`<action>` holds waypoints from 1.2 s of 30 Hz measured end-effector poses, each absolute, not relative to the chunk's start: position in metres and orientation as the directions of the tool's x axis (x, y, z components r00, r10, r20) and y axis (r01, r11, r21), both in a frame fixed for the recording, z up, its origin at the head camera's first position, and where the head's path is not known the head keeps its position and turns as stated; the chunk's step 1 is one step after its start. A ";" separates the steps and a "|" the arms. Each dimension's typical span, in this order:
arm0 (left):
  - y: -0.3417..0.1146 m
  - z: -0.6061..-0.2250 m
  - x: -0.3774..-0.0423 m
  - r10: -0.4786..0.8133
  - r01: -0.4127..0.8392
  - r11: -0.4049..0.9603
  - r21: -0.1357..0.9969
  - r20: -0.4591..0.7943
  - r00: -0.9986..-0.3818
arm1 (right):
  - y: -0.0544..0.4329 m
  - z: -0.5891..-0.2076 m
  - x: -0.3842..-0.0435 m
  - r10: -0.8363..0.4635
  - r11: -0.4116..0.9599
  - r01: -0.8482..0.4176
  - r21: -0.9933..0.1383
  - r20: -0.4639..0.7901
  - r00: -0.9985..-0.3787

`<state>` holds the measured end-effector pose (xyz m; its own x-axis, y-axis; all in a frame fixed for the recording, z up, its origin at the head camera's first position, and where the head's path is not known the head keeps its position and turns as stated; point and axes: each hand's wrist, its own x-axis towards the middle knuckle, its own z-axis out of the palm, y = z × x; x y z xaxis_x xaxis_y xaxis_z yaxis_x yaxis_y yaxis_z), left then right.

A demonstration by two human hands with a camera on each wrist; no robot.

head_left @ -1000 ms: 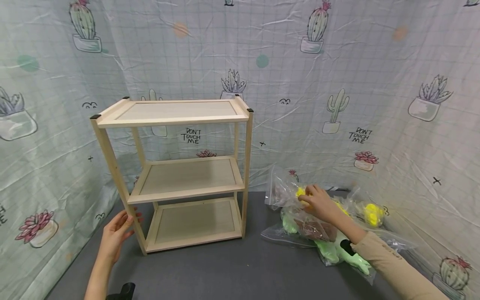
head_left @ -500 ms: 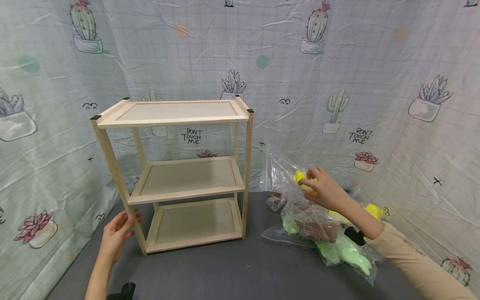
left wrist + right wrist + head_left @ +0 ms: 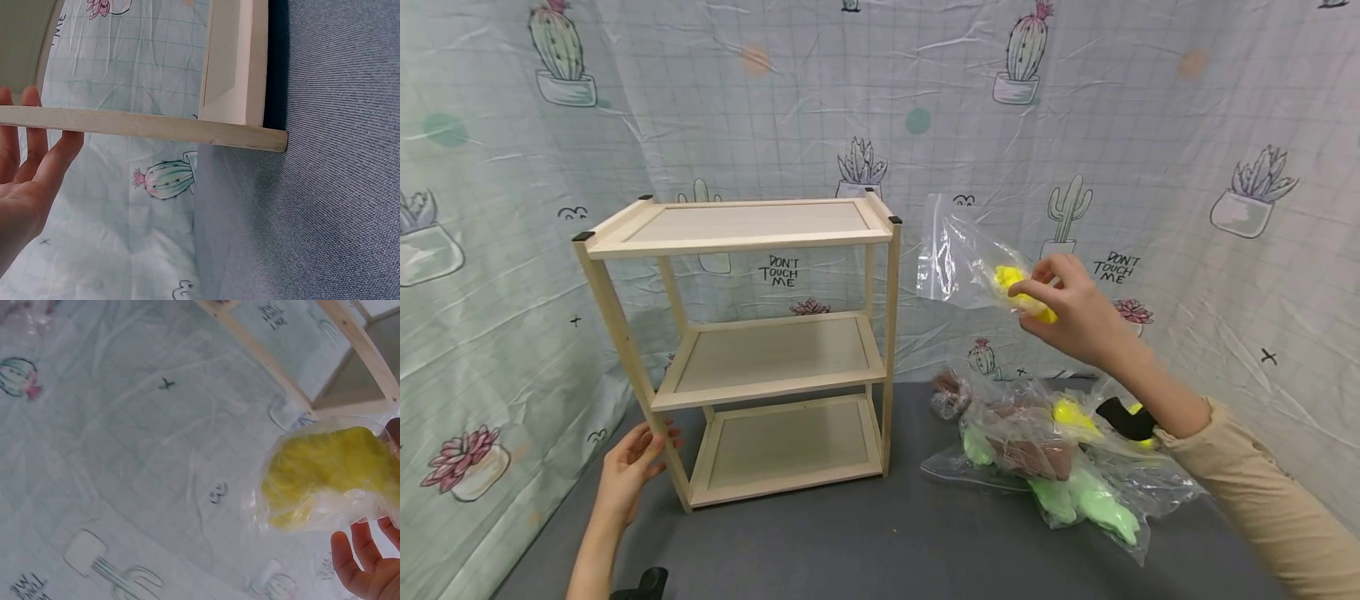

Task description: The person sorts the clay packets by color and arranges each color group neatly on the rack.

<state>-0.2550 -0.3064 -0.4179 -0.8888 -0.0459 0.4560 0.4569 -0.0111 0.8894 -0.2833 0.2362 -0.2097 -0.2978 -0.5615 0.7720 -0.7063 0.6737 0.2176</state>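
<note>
A three-tier wooden shelf (image 3: 767,387) stands upright at the left in the head view. My left hand (image 3: 623,467) grips its front left post (image 3: 144,127) low down, thumb in front and fingers reaching behind. Up in the air to the right of the shelf, my right hand (image 3: 1070,310) pinches a clear zip bag (image 3: 946,254) with a lumpy yellow thing (image 3: 328,464) inside. The bag's zip end sticks out toward the shelf, about level with its top board. Below that hand lies a heap of clear bags holding green things (image 3: 1101,504), brown things (image 3: 1033,457) and yellow things (image 3: 1072,417).
A dark grey cloth-covered table (image 3: 850,550) lies under everything. Cactus-printed curtain (image 3: 1187,150) encloses the back and both sides. A small bag with a brown thing (image 3: 951,395) sits at the heap's left end. Black wrist straps are on both arms.
My right hand has lifted the bag with the yellow thing off the heap, up to the shelf's upper height. The left hand has stayed on the post.
</note>
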 end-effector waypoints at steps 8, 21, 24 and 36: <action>-0.308 -0.416 -0.259 -0.042 0.486 -0.020 0.874 0.485 -0.874 | 0.224 -0.157 -0.278 -0.557 0.660 -0.709 0.247 0.795 -0.242; -0.307 -0.415 -0.261 -0.058 0.475 -0.008 0.880 0.474 -0.879 | 0.168 -0.113 -0.270 -0.534 0.624 -0.751 0.217 0.820 -0.207; -0.306 -0.414 -0.259 -0.061 0.478 -0.010 0.878 0.476 -0.877 | 0.152 -0.108 -0.271 -0.537 0.602 -0.769 0.214 0.822 -0.191; -0.367 -0.497 -0.318 -0.034 0.468 -0.024 0.884 0.467 -0.884 | 0.100 -0.108 -0.284 -0.573 0.591 -0.784 0.189 0.782 -0.244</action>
<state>-0.3184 -0.3675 -0.4969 -0.8838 -0.0338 0.4666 0.4675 -0.0242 0.8837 -0.2841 0.1002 -0.1076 -0.2436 -0.5732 0.7824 -0.7840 0.5913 0.1891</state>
